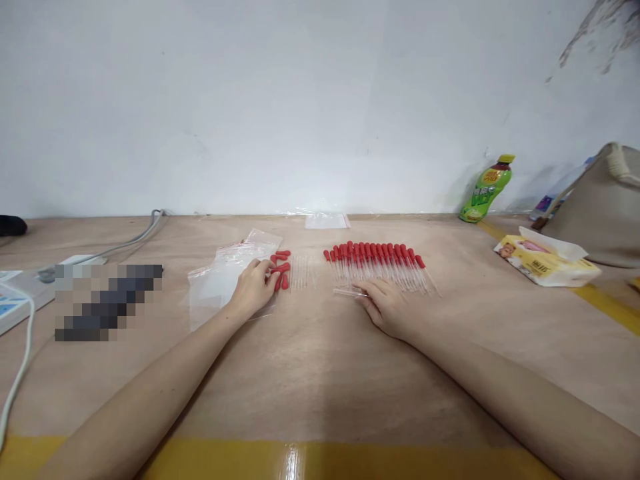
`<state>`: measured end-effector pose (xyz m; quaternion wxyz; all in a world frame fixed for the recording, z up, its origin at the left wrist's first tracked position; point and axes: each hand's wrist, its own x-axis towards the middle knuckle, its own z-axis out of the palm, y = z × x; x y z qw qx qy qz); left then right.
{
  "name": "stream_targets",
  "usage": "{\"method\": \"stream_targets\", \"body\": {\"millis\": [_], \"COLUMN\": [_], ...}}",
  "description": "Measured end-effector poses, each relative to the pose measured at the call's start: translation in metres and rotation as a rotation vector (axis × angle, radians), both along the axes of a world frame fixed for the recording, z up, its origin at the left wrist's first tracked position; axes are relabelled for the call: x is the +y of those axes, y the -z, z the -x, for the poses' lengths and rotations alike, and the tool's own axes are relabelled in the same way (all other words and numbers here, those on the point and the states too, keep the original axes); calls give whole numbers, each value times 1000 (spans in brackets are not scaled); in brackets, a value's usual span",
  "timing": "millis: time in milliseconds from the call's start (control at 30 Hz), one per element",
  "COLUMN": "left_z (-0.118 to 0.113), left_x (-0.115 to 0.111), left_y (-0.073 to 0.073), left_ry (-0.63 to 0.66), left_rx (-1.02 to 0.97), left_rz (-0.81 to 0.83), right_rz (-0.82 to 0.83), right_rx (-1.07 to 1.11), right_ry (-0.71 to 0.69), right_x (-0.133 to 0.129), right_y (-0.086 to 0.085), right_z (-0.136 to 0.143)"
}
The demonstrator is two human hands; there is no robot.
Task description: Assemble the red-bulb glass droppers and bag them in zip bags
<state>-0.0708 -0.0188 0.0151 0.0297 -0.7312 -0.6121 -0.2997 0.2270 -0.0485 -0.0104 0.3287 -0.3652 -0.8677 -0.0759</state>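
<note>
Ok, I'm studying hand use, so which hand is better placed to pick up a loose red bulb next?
Probably the left: the left hand is already at the loose red bulbs, while the right hand holds a clear tube.

a makeshift workbench, with glass tubes (301, 272), red rubber bulbs (282, 268), a power strip (20, 300) and tape

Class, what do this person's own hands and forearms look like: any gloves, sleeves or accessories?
Left hand and right hand are gloveless. Left forearm and right forearm show no sleeves, watch or bracelet. Rings: cannot tell.
</note>
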Motion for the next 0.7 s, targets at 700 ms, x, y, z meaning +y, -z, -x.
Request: {"method": "stream_targets", "body": {"millis": [700], "left_z": [-71], "left_x": [-49], "left_y": [6], "left_ry": [475], "left_rx": [-206], "left_rz": [88], "right_rz": [-67], "right_rx": [44], "right_ry": [-71], "right_x": [-9], "right_y": [-12], "right_z": [14]}}
